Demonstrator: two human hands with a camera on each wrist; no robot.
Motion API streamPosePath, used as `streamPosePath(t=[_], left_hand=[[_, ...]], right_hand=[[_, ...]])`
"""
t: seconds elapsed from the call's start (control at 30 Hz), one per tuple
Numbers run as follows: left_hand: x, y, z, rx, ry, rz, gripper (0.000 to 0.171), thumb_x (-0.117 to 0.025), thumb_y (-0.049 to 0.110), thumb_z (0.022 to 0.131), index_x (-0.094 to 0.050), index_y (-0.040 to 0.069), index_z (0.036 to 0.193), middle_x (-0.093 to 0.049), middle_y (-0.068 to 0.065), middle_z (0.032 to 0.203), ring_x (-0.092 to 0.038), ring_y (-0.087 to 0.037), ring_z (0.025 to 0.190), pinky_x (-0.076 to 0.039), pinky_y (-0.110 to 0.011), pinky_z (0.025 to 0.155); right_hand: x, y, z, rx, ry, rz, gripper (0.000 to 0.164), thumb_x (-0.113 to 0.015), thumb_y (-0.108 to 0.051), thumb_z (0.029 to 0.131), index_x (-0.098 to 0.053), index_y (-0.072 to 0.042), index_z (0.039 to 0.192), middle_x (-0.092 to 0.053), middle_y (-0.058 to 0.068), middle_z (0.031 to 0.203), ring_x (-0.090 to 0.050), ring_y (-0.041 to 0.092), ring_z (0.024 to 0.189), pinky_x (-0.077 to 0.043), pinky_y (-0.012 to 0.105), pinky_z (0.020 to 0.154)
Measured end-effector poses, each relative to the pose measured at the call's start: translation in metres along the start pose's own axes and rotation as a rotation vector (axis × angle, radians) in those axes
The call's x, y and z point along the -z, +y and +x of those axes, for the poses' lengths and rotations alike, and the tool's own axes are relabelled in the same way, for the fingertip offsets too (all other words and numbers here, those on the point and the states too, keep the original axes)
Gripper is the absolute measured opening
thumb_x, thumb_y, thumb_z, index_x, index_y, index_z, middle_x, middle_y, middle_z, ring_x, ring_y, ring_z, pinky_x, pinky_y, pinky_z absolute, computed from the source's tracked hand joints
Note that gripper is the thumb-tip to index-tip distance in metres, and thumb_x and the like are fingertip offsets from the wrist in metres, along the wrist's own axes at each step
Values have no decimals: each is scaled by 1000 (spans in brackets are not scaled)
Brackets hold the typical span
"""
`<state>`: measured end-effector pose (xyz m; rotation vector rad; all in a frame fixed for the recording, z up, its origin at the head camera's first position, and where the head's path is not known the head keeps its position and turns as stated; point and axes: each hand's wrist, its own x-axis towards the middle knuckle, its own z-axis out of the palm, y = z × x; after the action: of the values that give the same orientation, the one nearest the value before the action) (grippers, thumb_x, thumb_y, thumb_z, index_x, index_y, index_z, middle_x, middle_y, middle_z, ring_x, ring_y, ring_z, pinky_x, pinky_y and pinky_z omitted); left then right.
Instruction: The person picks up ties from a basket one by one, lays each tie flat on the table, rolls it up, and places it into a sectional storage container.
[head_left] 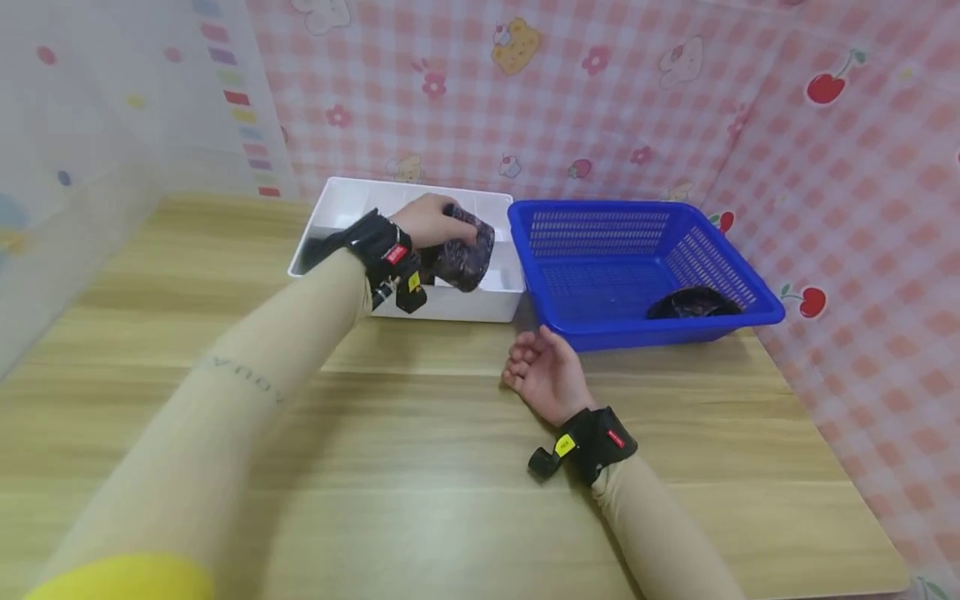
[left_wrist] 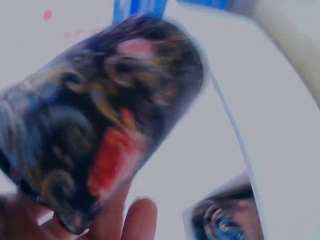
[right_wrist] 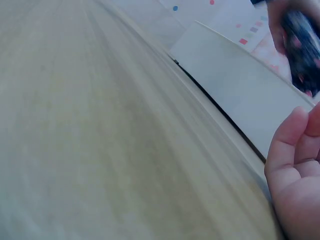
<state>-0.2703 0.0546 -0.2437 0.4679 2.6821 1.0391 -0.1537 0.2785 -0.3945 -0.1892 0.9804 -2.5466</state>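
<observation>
Over the white divided box [head_left: 480, 305], my left hand [head_left: 431, 221] grips a dark patterned piece [head_left: 468, 257] with rounded ends. In the left wrist view, swirls and red patches show on this dark patterned piece [left_wrist: 115, 100], and fingers hold it from below. Another swirl-patterned dark item [left_wrist: 227, 222] lies inside the box. My right hand [head_left: 547, 375] rests by the table in front of the blue basket [head_left: 607, 335], palm turned up and fingers loosely curled, holding nothing. The exact kind of the dark pieces cannot be told.
A dark shiny item [head_left: 693, 302] lies in the right front corner of the blue basket, which stands right beside the white box. Behind both hangs a pink checked cloth [head_left: 465, 92]. The wooden table [head_left: 405, 467] extends in front.
</observation>
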Motion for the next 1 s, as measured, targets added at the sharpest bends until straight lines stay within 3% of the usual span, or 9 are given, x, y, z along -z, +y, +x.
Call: streamPosePath(t=[0.13, 0.33, 0.5, 0.63, 0.8, 0.93, 1.0], left_hand=[[0, -3, 15, 138, 124, 38, 56, -65, 39, 81, -57, -1, 119, -59, -16, 120, -53, -27, 109, -41, -40, 99], [-9, -3, 21, 226, 150, 306, 37, -59, 44, 83, -63, 9, 95, -65, -11, 110, -55, -32, 107, -16, -61, 107], [-22, -7, 46, 197, 113, 474, 30, -57, 40, 84, -68, 13, 90, -68, -8, 101, -58, -30, 101, -11, -60, 108], [-34, -12, 60, 168, 102, 576, 26, -55, 33, 85, -71, 13, 90, -69, -8, 98, -58, -30, 95, -19, -54, 105], [-49, -24, 68, 142, 118, 652, 25, -55, 27, 85, -70, 12, 98, -67, -11, 105, -51, -33, 100, -27, -49, 96], [-56, -34, 69, 115, 122, 680, 33, -61, 34, 83, -71, 12, 105, -67, -12, 110, -48, -32, 105, -28, -48, 95], [-56, -36, 68, 92, 91, 650, 40, -64, 41, 83, -70, 10, 107, -66, -13, 113, -46, -34, 109, -29, -49, 96]], right_hand=[[-3, 5, 0, 4, -11, -26, 48, -29, -32, 104, -70, -11, 88, -64, 1, 82, -54, 15, 74, -46, 30, 75], [-8, 5, 1, 13, 5, -36, 51, -23, -29, 105, -67, -10, 87, -62, 1, 82, -53, 16, 73, -46, 30, 74], [-10, 2, 1, 27, -9, -50, 47, -26, -29, 104, -66, -11, 87, -62, 1, 83, -53, 16, 74, -46, 30, 74], [-11, 1, 1, 33, -18, -56, 48, -26, -28, 104, -67, -11, 88, -63, 1, 83, -54, 16, 74, -45, 30, 74], [-9, 0, 0, 35, -15, -63, 47, -26, -28, 104, -68, -11, 87, -63, 1, 82, -54, 15, 74, -45, 29, 73], [-6, 0, 0, 27, -3, -67, 47, -27, -28, 104, -67, -11, 87, -62, 1, 83, -54, 15, 74, -45, 29, 74], [-4, 0, 0, 24, 7, -71, 46, -27, -28, 104, -67, -11, 87, -62, 1, 83, -53, 15, 74, -45, 29, 74]])
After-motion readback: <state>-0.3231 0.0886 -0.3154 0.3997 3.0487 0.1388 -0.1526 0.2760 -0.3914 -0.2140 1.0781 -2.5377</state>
